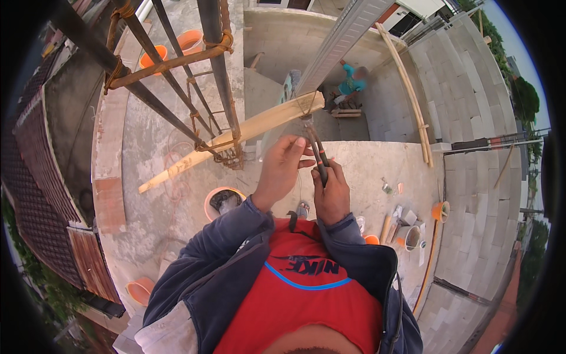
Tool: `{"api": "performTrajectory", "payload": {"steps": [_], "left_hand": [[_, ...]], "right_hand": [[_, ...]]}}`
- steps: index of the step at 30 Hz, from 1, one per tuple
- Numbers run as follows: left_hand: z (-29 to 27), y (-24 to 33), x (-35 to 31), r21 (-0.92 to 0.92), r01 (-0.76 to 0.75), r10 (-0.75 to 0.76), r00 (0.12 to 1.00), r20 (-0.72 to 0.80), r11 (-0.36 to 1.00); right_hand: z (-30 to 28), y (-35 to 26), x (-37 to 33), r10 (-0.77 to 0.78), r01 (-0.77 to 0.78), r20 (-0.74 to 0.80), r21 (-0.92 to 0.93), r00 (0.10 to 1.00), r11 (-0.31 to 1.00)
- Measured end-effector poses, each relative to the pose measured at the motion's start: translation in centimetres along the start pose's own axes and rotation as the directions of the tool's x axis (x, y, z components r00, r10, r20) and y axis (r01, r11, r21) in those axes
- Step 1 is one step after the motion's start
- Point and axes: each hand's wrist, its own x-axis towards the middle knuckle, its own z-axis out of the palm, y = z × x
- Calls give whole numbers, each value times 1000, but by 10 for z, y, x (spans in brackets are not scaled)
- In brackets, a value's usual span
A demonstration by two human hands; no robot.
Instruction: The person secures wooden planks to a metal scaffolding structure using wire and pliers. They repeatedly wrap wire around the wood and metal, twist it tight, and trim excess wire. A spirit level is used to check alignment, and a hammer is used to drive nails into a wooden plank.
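Observation:
My right hand [333, 192] is wrapped round the dark handles of a pair of pincers [314, 138], their jaws pointing away from me. The jaws rest at the near edge of a wooden plank [259, 125], close to its right end, where thin tie wire [304, 106] shows. Just left of the handles, my left hand [282, 168] is closed, thumb and fingers pinched together. What it holds, if anything, is too small to make out. The plank slants across the upright steel bars [177, 71] and ends against a grey perforated metal post [336, 50].
Beyond the slab edge lies a lower area, where a person in a teal shirt [352, 84] crouches. Orange buckets [140, 290] stand about the slab. A black-lined tub [210, 203] is near my left forearm. Block walls [471, 194] and long wooden poles [407, 88] stand at right.

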Motion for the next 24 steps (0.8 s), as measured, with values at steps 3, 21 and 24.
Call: {"api": "performTrajectory", "payload": {"steps": [3,21,24], "left_hand": [[4,0,0,-27,-4,4,1000,5,1000],[5,-9,8,-35,-66,65,998,-18,997],[5,-6,7,-14,-66,65,998,-17,998]], "right_hand": [[-5,3,1,-51,46,-53,-96,997,994],[-3,-1,6,54,-55,44,12,998,998],[-4,-1,5,41,-41,18,-8,999,999]]}}
